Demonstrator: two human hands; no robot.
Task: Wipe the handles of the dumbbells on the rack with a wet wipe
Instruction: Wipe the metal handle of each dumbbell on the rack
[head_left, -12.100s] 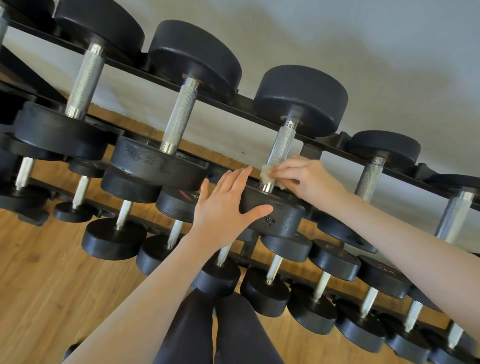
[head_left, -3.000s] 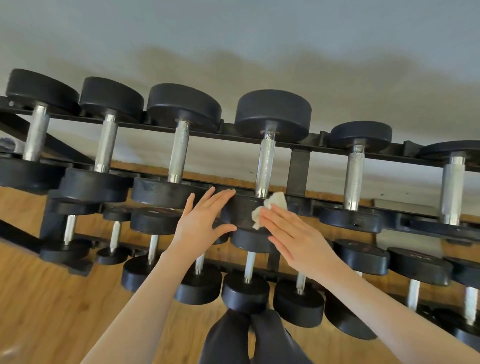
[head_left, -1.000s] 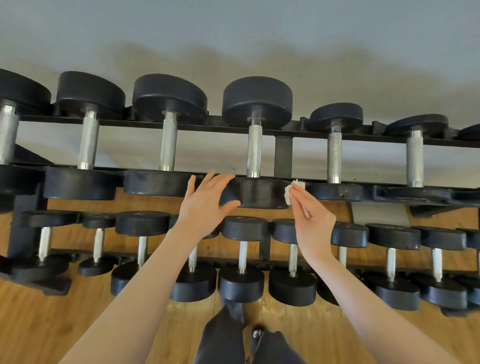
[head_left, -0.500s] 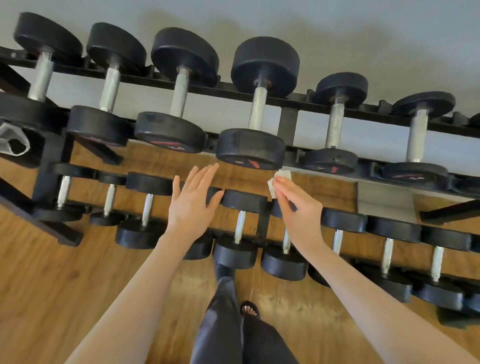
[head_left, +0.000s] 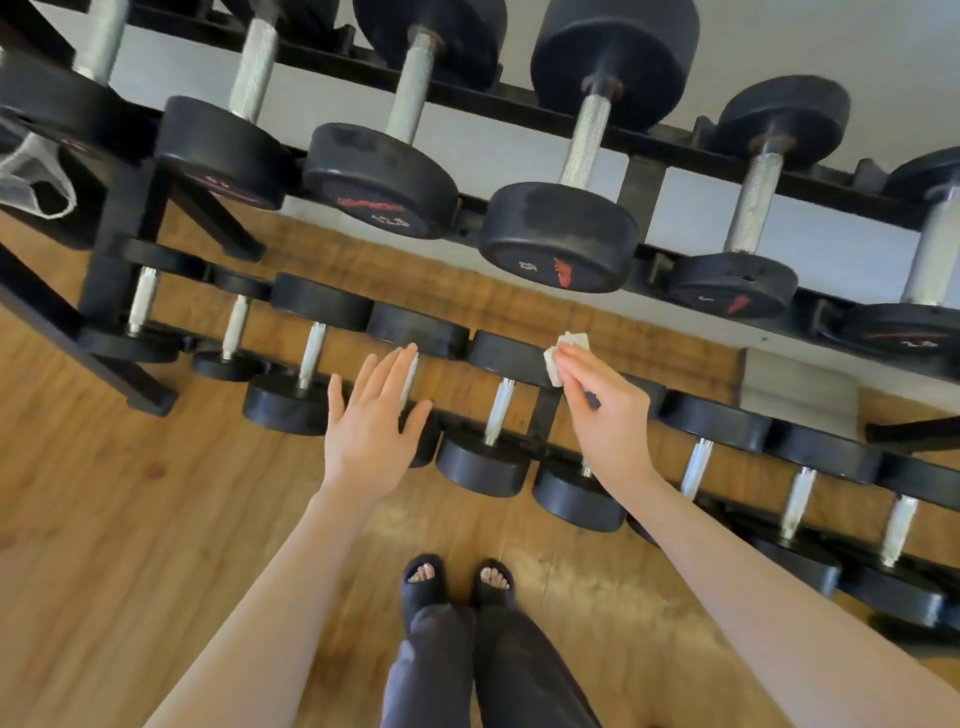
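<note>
A black two-tier rack (head_left: 639, 187) holds black dumbbells with knurled steel handles. The upper row has large ones, such as the dumbbell (head_left: 563, 234) at centre with its handle (head_left: 584, 140). Smaller dumbbells fill the lower row, one (head_left: 488, 457) between my hands with a short handle (head_left: 500, 410). My right hand (head_left: 605, 415) pinches a crumpled white wet wipe (head_left: 563, 353) in front of the lower row, just right of that handle. My left hand (head_left: 371, 426) hovers flat with fingers spread over a lower dumbbell, holding nothing.
Wooden floor (head_left: 130, 519) lies below the rack. My feet in black sandals (head_left: 457, 584) and dark trousers stand close to the lower row. A white mesh item (head_left: 31, 176) hangs at the rack's left end. A pale wall (head_left: 831, 41) is behind the rack.
The view has tilted down. Both hands have dropped from the upper row's dumbbell to the lower row; the left hand let go of the weight head, and the right still holds the wipe.
</note>
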